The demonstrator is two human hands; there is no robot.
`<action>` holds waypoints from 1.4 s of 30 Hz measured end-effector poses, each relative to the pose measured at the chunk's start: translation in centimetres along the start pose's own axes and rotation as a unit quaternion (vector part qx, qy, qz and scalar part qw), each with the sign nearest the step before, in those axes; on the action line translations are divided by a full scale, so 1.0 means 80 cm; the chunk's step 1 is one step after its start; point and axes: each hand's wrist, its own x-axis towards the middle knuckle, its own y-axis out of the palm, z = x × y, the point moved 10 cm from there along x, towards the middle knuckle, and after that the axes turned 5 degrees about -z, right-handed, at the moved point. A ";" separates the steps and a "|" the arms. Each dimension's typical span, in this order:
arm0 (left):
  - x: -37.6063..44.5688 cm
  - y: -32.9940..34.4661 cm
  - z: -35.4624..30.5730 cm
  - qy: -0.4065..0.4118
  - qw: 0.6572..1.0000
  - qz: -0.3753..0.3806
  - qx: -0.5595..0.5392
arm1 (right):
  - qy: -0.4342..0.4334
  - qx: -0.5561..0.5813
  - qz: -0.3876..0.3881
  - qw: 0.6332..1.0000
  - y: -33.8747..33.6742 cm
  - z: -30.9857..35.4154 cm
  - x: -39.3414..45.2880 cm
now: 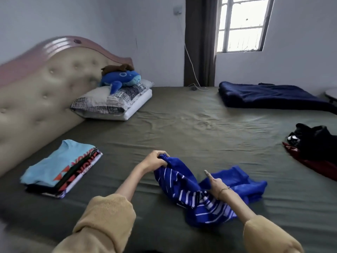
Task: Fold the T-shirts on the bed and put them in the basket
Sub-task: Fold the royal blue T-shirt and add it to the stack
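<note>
From my remote feed, the left hand [155,160] curls its fingers around a bunched edge of the blue striped T-shirt [191,194], lifting it off the bed [191,125]. The right hand [215,183] grips the shirt's middle, with 1 finger pointing straight out. The shirt lies crumpled at the bed's near edge between both arms. A stack of folded T-shirts [60,168] sits to the left, a dark unfolded pile [317,148] far right.

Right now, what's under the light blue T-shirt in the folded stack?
Under the light blue T-shirt lie more folded shirts; only their edges show: dark, black and white layers. Their number and fronts are covered.
</note>
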 end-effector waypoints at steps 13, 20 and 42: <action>0.001 -0.076 -0.040 0.001 0.984 -0.167 0.058 | 0.011 0.049 -0.214 0.976 -0.114 -0.006 -0.039; -0.005 -0.125 -0.124 0.021 0.921 -0.337 0.195 | 0.099 0.022 -0.385 0.917 -0.224 -0.010 -0.073; 0.040 -0.138 -0.087 -0.109 0.918 -0.286 0.252 | 0.131 0.383 -0.272 0.873 -0.245 -0.084 -0.028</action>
